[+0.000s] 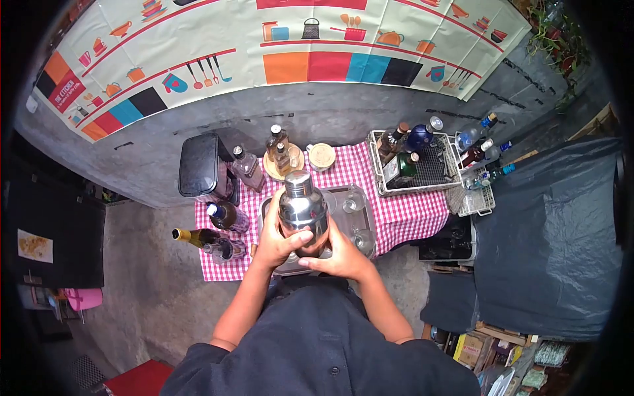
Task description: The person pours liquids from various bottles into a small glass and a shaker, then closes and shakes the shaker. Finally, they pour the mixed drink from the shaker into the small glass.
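A shiny metal cocktail shaker (303, 210), its cap on, is held upright in front of my chest. My left hand (272, 236) wraps its left side, with the thumb across the front. From the right, my right hand (340, 254) grips the lower part, thumb toward the base. Beneath the shaker lies a brown tray (367, 210), partly hidden by my hands. Clear glassware stands on it, including a glass (354, 198) at the back and another glass (362, 241) at the right.
A pink checkered tablecloth (422, 218) covers the table. Several bottles (230, 216) stand at the left, near a black container (203, 165). Further back are a wooden plate (295, 160) bearing bottles and a lidded mug (321, 156). A wire basket (422, 188) of bottles sits at the right.
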Tool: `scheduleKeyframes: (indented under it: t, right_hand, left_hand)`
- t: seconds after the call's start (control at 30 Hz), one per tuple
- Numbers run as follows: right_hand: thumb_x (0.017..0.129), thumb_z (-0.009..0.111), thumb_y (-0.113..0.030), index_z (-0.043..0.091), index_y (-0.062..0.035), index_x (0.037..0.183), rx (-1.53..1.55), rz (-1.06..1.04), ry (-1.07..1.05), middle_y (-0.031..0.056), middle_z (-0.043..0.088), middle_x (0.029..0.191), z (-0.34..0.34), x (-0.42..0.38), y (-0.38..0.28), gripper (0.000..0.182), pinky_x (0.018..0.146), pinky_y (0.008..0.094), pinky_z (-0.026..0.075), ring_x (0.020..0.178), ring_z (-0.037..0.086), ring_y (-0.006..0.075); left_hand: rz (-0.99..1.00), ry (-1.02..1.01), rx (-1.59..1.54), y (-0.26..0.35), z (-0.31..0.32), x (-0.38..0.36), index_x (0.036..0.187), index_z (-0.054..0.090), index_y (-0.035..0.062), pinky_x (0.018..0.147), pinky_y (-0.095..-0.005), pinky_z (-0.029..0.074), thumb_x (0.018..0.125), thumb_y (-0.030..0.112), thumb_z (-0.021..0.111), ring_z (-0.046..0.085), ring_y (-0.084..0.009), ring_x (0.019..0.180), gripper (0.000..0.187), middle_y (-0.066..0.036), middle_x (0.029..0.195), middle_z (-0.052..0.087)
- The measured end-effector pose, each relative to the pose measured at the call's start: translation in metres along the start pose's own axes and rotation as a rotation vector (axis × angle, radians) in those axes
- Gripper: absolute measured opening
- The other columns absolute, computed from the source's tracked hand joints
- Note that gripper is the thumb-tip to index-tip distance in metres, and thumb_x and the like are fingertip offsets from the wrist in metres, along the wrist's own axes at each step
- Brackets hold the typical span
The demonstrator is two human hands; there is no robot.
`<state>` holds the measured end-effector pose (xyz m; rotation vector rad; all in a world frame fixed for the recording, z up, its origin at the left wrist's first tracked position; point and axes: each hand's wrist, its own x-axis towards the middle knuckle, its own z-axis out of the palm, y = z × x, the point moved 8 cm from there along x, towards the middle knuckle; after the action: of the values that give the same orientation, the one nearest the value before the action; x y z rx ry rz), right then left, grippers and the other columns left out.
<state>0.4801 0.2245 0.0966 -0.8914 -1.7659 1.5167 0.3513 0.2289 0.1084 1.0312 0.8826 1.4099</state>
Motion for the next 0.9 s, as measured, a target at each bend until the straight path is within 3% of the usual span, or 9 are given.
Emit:
scheduleKeyframes:
  t: [0.07, 0.27, 0.37, 0.47, 0.53, 0.63, 0.73, 0.87, 0.9]
  right_hand:
    - [0.073, 0.085, -0.030, 0.025, -0.0013, 0.148, -0.141, 0.049, -0.127, 0.0165, 0.049, 0.137, -0.021, -0.001, -0.001, 0.100, 0.104, 0.0397, 0.043, 0.126, 0.052, 0.0275]
    - [0.073, 0.084, -0.032, 0.024, -0.0042, 0.150, -0.133, -0.248, 0.089, 0.0217, 0.040, 0.145, -0.090, -0.008, -0.051, 0.102, 0.107, 0.0452, 0.042, 0.129, 0.050, 0.0343]
    - [0.073, 0.084, -0.033, 0.022, -0.0040, 0.151, -0.253, -0.298, -0.018, 0.0232, 0.038, 0.146, -0.081, 0.000, -0.056, 0.104, 0.109, 0.0456, 0.039, 0.132, 0.047, 0.0362]
    - [0.068, 0.089, -0.028, 0.014, -0.0011, 0.153, -0.232, -0.289, -0.039, 0.0233, 0.034, 0.148, -0.070, -0.002, -0.044, 0.116, 0.114, 0.0431, 0.031, 0.139, 0.036, 0.0337]
    - [0.067, 0.090, -0.030, 0.011, -0.0006, 0.153, -0.228, -0.316, -0.012, 0.0233, 0.032, 0.149, -0.065, -0.004, -0.038, 0.120, 0.114, 0.0428, 0.031, 0.139, 0.036, 0.0331]
    - [0.067, 0.089, -0.032, 0.009, -0.0025, 0.153, 0.108, -0.192, 0.080, 0.0213, 0.029, 0.151, -0.073, 0.003, -0.006, 0.121, 0.113, 0.0421, 0.032, 0.140, 0.033, 0.0320]
    - [0.069, 0.084, -0.022, 0.015, -0.0110, 0.153, 0.621, -0.051, 0.129, 0.0131, 0.042, 0.136, -0.073, 0.012, 0.036, 0.110, 0.107, 0.0386, 0.038, 0.124, 0.045, 0.0241]
    - [0.083, 0.071, -0.020, 0.027, -0.0127, 0.148, 1.154, 0.168, 0.298, 0.0087, 0.050, 0.126, -0.076, 0.012, 0.092, 0.078, 0.099, 0.0377, 0.047, 0.115, 0.054, 0.0202]
    - [0.088, 0.067, -0.019, 0.027, -0.0128, 0.147, 1.177, 0.166, 0.300, 0.0077, 0.050, 0.124, -0.078, 0.012, 0.095, 0.071, 0.098, 0.0377, 0.048, 0.113, 0.055, 0.0191]
  left_hand:
    - [0.036, -0.004, -0.036, -0.003, 0.008, 0.001, 0.147, 0.028, 0.0007, 0.106, -0.0367, 0.040, 0.070, 0.028, 0.083, 0.050, -0.0216, 0.124, 0.099, -0.012, 0.133, 0.049]
    - [-0.024, -0.040, 0.072, -0.013, 0.035, 0.005, 0.148, 0.027, 0.0010, 0.110, -0.0376, 0.034, 0.068, 0.033, 0.085, 0.044, -0.0230, 0.129, 0.103, -0.013, 0.137, 0.045]
    - [-0.042, -0.065, 0.029, -0.024, 0.053, 0.003, 0.147, 0.029, 0.0013, 0.110, -0.0376, 0.035, 0.070, 0.035, 0.084, 0.044, -0.0226, 0.129, 0.100, -0.013, 0.136, 0.045]
    - [-0.037, -0.021, 0.140, -0.025, 0.058, 0.004, 0.144, 0.031, 0.0019, 0.110, -0.0380, 0.032, 0.073, 0.048, 0.079, 0.044, -0.0227, 0.129, 0.097, -0.014, 0.136, 0.045]
    - [0.019, -0.025, 0.231, -0.023, 0.062, 0.002, 0.144, 0.028, 0.0029, 0.110, -0.0384, 0.032, 0.085, 0.053, 0.066, 0.044, -0.0232, 0.128, 0.086, -0.016, 0.136, 0.045]
    - [-0.076, 0.107, 0.269, -0.031, 0.054, 0.000, 0.143, 0.024, 0.0052, 0.104, -0.0371, 0.036, 0.103, 0.044, 0.038, 0.047, -0.0228, 0.120, 0.058, -0.018, 0.131, 0.044]
    - [-0.275, 0.181, 0.360, -0.043, 0.055, -0.002, 0.138, 0.033, 0.0068, 0.106, -0.0363, 0.032, 0.101, 0.043, 0.041, 0.043, -0.0207, 0.123, 0.053, -0.014, 0.129, 0.044]
    - [-0.365, 0.214, 0.085, -0.066, 0.050, -0.006, 0.137, 0.036, 0.0069, 0.094, -0.0328, 0.046, 0.097, 0.032, 0.055, 0.054, -0.0191, 0.111, 0.051, -0.014, 0.129, 0.046]
    - [-0.363, 0.198, 0.156, -0.066, 0.049, -0.006, 0.137, 0.036, 0.0005, 0.084, -0.0351, 0.053, 0.096, 0.026, 0.058, 0.056, -0.0231, 0.108, 0.053, -0.018, 0.132, 0.043]
